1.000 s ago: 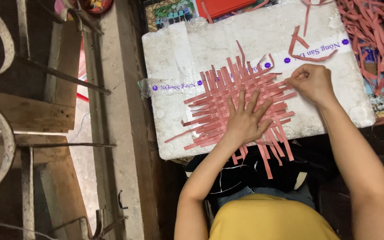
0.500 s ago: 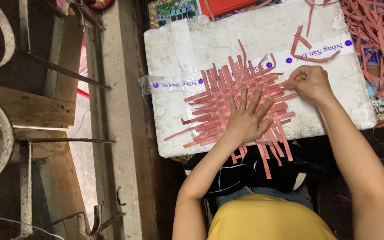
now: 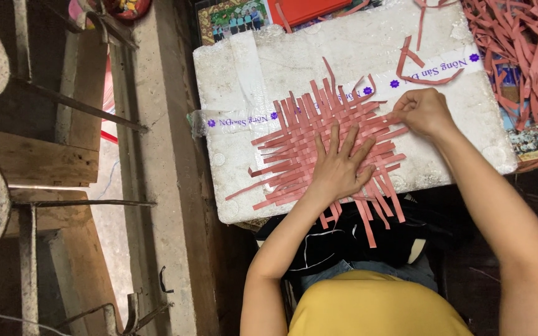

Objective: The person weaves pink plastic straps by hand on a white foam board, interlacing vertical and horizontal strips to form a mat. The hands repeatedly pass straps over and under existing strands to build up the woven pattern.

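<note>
A partly woven mat of pink-red strips (image 3: 309, 140) lies on a white foam board (image 3: 356, 50). My left hand (image 3: 339, 167) rests flat on the mat's lower right part, fingers spread, pressing the strips down. My right hand (image 3: 423, 112) is at the mat's right edge, fingers curled and pinching the end of a strip there. Loose strip ends stick out on all sides of the weave, some hanging over the board's near edge.
A heap of loose pink-red strips (image 3: 524, 50) lies at the far right. A few curled strips (image 3: 415, 65) lie on the board above the mat. To the left runs a concrete ledge (image 3: 163, 186), with metal bars and wooden planks (image 3: 38, 162) beyond it.
Both hands stay almost where they were. My right hand's fingers have shifted slightly at the mat's right edge. The view has drifted a little.
</note>
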